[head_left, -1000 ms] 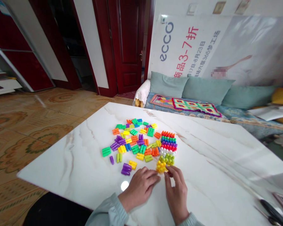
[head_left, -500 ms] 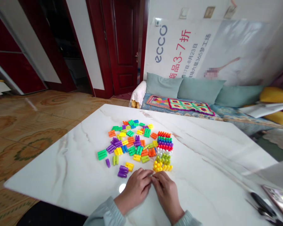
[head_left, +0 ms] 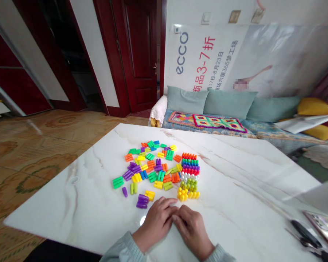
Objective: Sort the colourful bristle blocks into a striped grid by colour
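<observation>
My left hand (head_left: 158, 219) and my right hand (head_left: 193, 226) meet over the front of the table, fingertips together. Both have curled fingers; the left index finger reaches forward a little. Whatever lies between the fingertips, if anything, is hidden. Just beyond them stands a block of joined peg-shaped plastic pieces in coloured rows, with yellow pieces (head_left: 188, 194) at its near end and red-orange ones (head_left: 189, 156) at its far end. Left of my left hand lie a purple piece (head_left: 142, 201) and a yellow piece (head_left: 149, 195), apart from it.
Loose coloured pieces (head_left: 152, 177) are scattered over the middle of the white marbled table (head_left: 93, 193). At the right edge lie a phone (head_left: 321, 227) and a dark-handled tool (head_left: 306, 233). Beyond the table stands a sofa (head_left: 221, 127) with cushions.
My right hand's fingertips have drawn back slightly from the yellow end of the block, towards me. The view has shifted a little; the pieces lie as before.
</observation>
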`<act>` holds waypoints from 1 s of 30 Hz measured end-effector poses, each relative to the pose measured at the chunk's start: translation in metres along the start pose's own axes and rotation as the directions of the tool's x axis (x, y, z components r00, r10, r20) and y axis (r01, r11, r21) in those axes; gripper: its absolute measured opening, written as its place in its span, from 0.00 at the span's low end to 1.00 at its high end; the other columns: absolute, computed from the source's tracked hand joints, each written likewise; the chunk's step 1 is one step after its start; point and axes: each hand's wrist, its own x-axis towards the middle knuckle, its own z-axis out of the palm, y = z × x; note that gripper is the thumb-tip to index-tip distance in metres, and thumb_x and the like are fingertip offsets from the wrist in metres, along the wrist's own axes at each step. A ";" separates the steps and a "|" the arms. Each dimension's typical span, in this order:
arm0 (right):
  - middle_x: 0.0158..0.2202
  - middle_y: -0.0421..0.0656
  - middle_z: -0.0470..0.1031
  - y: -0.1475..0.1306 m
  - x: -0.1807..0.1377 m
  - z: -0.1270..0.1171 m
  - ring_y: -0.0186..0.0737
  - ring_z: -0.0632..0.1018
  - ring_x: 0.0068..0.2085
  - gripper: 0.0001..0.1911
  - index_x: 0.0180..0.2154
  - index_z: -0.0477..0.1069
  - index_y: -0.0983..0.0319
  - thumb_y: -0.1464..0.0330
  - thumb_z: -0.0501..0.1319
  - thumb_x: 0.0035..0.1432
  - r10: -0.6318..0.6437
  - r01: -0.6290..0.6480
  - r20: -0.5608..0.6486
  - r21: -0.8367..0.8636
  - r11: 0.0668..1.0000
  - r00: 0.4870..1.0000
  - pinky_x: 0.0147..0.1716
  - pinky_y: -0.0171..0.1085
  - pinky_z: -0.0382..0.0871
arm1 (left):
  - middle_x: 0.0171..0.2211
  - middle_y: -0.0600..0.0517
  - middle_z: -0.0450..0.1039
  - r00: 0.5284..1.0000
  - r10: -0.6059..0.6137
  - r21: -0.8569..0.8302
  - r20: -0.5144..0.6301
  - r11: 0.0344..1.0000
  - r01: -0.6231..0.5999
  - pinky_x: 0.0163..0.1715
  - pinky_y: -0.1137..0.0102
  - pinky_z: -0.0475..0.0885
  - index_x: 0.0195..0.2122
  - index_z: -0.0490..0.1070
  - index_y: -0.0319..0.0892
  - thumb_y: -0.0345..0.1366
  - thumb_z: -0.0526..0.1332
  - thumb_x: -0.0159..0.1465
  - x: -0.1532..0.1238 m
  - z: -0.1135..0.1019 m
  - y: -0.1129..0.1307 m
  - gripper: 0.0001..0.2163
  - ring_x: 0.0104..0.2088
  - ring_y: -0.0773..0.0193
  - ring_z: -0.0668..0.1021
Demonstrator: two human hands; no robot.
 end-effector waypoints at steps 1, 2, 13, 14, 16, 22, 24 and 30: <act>0.27 0.40 0.70 0.001 0.000 0.001 0.33 0.73 0.27 0.16 0.29 0.69 0.60 0.64 0.53 0.69 0.004 -0.004 0.016 -0.004 1.000 1.000 0.28 0.31 0.62 | 0.55 0.49 0.72 1.000 -0.004 -0.004 0.005 1.000 0.004 0.52 0.57 0.71 0.48 0.74 0.45 0.29 0.59 0.64 0.000 0.000 0.000 0.12 0.51 0.55 0.73; 0.28 0.40 0.70 0.002 0.000 0.002 0.33 0.73 0.28 0.16 0.29 0.69 0.60 0.64 0.53 0.69 0.010 -0.009 0.030 -0.005 1.000 0.999 0.28 0.31 0.62 | 0.55 0.49 0.72 1.000 -0.007 -0.008 0.009 1.000 0.007 0.53 0.57 0.71 0.48 0.74 0.44 0.28 0.59 0.64 0.000 0.000 0.000 0.12 0.51 0.55 0.73; 0.29 0.39 0.71 0.006 0.000 0.002 0.33 0.74 0.28 0.16 0.30 0.69 0.59 0.61 0.53 0.70 0.057 -0.060 0.115 0.022 0.998 0.992 0.29 0.31 0.62 | 0.53 0.48 0.74 0.997 -0.067 -0.124 0.048 0.990 0.073 0.57 0.65 0.68 0.46 0.78 0.44 0.28 0.61 0.64 -0.006 -0.016 0.002 0.11 0.54 0.59 0.74; 0.29 0.39 0.71 0.006 0.000 0.002 0.33 0.75 0.28 0.16 0.30 0.69 0.59 0.61 0.53 0.70 0.060 -0.063 0.115 0.026 0.998 0.992 0.29 0.31 0.63 | 0.53 0.48 0.74 0.996 -0.069 -0.131 0.060 0.988 0.077 0.57 0.65 0.68 0.46 0.78 0.44 0.27 0.62 0.64 -0.007 -0.019 0.002 0.11 0.54 0.59 0.74; 0.29 0.39 0.71 0.007 0.000 0.003 0.33 0.75 0.28 0.16 0.30 0.70 0.59 0.61 0.53 0.70 0.064 -0.067 0.112 0.028 0.997 0.992 0.29 0.31 0.63 | 0.53 0.47 0.74 0.994 -0.069 -0.141 0.083 0.987 0.081 0.57 0.66 0.68 0.46 0.78 0.44 0.26 0.63 0.62 -0.008 -0.022 0.003 0.12 0.54 0.59 0.74; 0.28 0.39 0.72 0.010 0.001 0.003 0.33 0.76 0.28 0.17 0.29 0.69 0.59 0.60 0.53 0.70 0.042 -0.042 0.104 0.001 0.999 0.994 0.28 0.31 0.64 | 0.47 0.49 0.78 0.997 -0.034 -0.115 0.067 0.992 0.042 0.50 0.67 0.72 0.45 0.78 0.45 0.27 0.62 0.63 -0.013 -0.033 -0.005 0.12 0.48 0.60 0.78; 0.28 0.39 0.72 0.010 0.001 0.002 0.33 0.76 0.27 0.17 0.29 0.69 0.59 0.60 0.53 0.69 0.033 -0.033 0.102 -0.006 0.999 0.994 0.28 0.31 0.65 | 0.41 0.51 0.80 0.999 -0.017 -0.102 -0.029 0.995 0.014 0.46 0.68 0.73 0.44 0.78 0.45 0.26 0.59 0.65 -0.017 -0.038 -0.011 0.11 0.42 0.62 0.80; 0.28 0.39 0.72 0.013 0.001 0.000 0.33 0.76 0.27 0.17 0.28 0.68 0.59 0.60 0.54 0.69 0.024 -0.022 0.112 -0.017 1.000 0.993 0.28 0.30 0.65 | 0.43 0.48 0.77 0.878 -0.080 0.107 -0.472 0.983 0.147 0.49 0.60 0.71 0.42 0.75 0.46 0.29 0.55 0.67 -0.033 -0.061 -0.038 0.10 0.46 0.58 0.77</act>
